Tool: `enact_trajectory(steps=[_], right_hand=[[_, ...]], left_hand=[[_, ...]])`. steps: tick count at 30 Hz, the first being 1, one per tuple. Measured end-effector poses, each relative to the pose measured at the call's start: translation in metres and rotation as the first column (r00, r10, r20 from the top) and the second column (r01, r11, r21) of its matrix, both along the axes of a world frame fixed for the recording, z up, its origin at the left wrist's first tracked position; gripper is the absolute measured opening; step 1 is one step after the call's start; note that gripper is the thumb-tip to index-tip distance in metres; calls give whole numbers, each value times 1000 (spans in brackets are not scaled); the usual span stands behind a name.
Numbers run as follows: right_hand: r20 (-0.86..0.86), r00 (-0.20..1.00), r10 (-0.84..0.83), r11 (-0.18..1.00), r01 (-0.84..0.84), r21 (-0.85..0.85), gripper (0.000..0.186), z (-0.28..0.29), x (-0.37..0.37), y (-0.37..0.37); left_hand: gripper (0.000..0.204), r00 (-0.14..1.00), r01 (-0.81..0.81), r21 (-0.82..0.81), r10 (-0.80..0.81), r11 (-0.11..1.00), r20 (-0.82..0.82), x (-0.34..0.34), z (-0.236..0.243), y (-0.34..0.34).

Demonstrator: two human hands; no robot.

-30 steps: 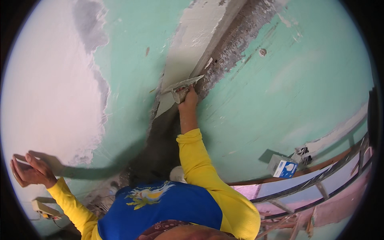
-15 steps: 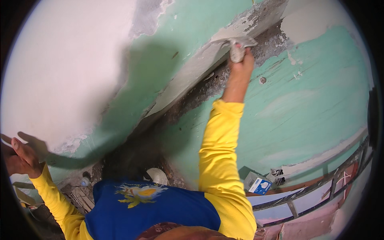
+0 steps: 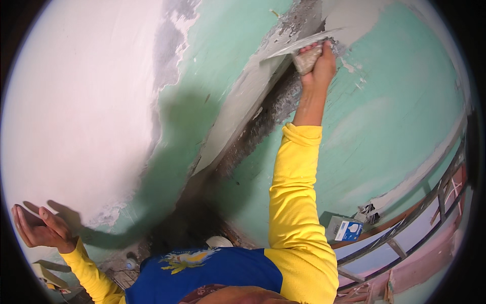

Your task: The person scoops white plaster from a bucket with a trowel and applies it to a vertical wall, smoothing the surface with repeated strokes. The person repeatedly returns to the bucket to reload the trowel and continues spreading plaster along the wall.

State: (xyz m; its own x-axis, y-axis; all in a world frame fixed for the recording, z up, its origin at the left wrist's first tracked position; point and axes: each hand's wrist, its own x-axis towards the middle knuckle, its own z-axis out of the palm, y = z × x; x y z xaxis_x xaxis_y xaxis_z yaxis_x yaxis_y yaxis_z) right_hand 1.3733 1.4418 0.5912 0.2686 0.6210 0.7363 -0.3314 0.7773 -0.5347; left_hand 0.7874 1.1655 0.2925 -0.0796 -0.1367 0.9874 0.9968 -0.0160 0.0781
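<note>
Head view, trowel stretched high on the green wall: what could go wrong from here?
1. The right hand holds the trowel at full arm's reach on the grey plaster strip; at that stretch pressure may turn uneven and leave ridges.
2. Wet plaster could drop onto the yellow sleeve.
3. The left hand is open and touching nothing, so a slip near the metal railing may go uncaught.

Right hand (image 3: 318, 65) gripping trowel (image 3: 298, 44) against green wall (image 3: 385, 126)
</note>
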Motion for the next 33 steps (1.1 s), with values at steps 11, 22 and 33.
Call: enact_trajectory(steps=[11, 22, 33], right_hand=[[328, 899, -292, 884, 384, -265, 20, -65, -86, -28], [199, 973, -115, 441, 229, -868, 33, -508, -13, -221], [-34, 709, -704, -136, -181, -974, 36, -809, 146, -536]], left_hand=[[46, 1000, -20, 52, 20, 998, -13, 46, 31, 13], [37, 865, 499, -201, -472, 843, 169, 213, -26, 36], [19, 580, 630, -454, -7, -631, 815, 404, -532, -26]])
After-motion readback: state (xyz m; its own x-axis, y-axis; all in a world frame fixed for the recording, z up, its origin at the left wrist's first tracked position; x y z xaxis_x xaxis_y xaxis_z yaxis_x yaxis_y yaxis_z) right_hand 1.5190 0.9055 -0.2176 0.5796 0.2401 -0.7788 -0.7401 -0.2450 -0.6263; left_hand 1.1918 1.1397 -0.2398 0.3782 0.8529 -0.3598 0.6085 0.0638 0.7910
